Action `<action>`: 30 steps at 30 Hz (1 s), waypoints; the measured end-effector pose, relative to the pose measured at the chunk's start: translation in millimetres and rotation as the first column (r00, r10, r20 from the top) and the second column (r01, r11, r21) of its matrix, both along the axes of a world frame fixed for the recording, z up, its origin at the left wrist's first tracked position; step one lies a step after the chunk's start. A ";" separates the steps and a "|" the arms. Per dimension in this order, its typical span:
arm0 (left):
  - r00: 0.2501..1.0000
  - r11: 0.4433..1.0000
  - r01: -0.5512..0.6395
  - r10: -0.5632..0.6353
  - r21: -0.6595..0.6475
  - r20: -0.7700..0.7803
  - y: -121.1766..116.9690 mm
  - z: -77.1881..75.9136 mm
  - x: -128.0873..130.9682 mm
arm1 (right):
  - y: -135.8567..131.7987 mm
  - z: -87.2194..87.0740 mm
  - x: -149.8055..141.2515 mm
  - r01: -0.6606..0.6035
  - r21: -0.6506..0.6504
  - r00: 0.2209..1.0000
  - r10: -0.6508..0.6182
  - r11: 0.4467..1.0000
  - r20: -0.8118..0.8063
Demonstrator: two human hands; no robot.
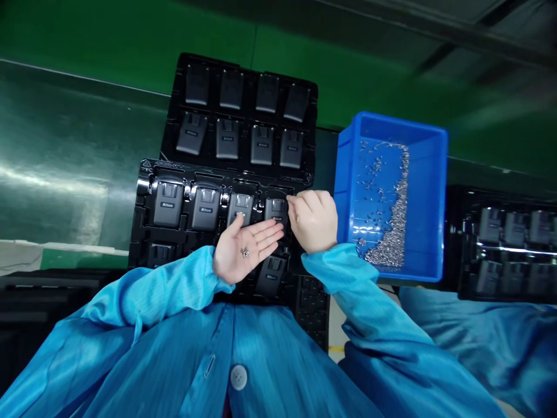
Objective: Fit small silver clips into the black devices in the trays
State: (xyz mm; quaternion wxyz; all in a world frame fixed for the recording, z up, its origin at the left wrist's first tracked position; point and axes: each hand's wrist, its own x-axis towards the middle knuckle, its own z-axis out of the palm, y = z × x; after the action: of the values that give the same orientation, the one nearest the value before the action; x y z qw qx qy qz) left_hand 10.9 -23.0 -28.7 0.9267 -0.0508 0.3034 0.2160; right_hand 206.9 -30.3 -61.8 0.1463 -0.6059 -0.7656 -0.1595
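Nearest, my left hand (253, 241), palm up and opened flat, above the near tray (140, 223); in its palm, a few small metal parts (245, 253), loose, too small to tell their exact shape; my right hand (314, 220), well away from gripping the left, thumb and fingers drawn together in a pinch at the right end of the near tray's top row, just beside a dark case (275, 206) marked Riton; whether a part sits in that pinch, I cannot tell; step in hand, as I judge it: small parts dealt singly to the cases, left palm as supply; the next move seems to call for a fine fingertip pinch and a level palm, with my left fingers drawn off the case they overlap in this view; to the right, the blue bin (444, 197), its high wall the chief edge to mind for my right sleeve (339, 268), with a heap of metal parts (394, 241) banked inside; beyond, the far tray (171, 130), two rows of four cases, its edge meeting the near tray's; only a narrow gap between far tray and bin; widest room to move, leftward over the green bench (87, 128); far right, a side tray (465, 232) of similar cases.
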 end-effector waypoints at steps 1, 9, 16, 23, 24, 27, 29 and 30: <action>1.000 1.000 0.000 0.000 0.002 0.002 -0.2 -0.5 -0.2 | 0.5 -0.5 0.7 -0.015 -0.001 1.000 0.015 1.000 0.002; 1.000 1.000 0.001 -0.001 0.012 0.011 0.4 -1.9 -1.1 | 3.2 0.2 3.6 -0.046 -0.028 0.999 0.047 0.999 0.021; 1.000 1.000 -0.007 0.007 0.003 0.028 -0.4 -3.1 -2.1 | -11.6 -1.9 4.1 -0.019 -0.174 0.995 0.001 0.985 -0.104; 0.999 1.000 0.010 -0.009 -0.017 0.033 1.2 -1.4 -4.5 | -24.5 9.3 -1.0 0.035 -0.235 0.969 -0.091 0.971 -0.231; 0.999 1.000 0.011 -0.010 -0.020 0.033 1.5 -1.3 -4.5 | -25.5 14.3 -4.4 0.043 -0.230 0.962 -0.103 0.972 -0.254; 0.999 1.000 -0.007 0.009 -0.027 0.047 2.0 -1.6 -4.2 | -31.1 32.5 -22.1 0.027 -0.191 0.936 -0.092 0.981 -0.340; 0.997 0.999 -0.025 0.028 -0.033 0.066 2.1 -1.9 -4.4 | -36.7 43.1 -37.8 -0.072 -0.189 0.912 -0.012 0.979 -0.410; 0.996 0.999 -0.033 0.035 -0.036 0.076 2.2 -2.0 -4.8 | -39.6 46.9 -45.6 -0.135 -0.202 0.898 0.033 0.970 -0.439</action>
State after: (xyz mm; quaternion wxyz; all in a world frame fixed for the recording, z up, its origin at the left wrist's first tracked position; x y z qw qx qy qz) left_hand 6.0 -20.7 -30.7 0.9328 -0.0806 0.2703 0.2242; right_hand 161.3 -69.8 -14.9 0.2488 -0.6050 -0.7528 0.0738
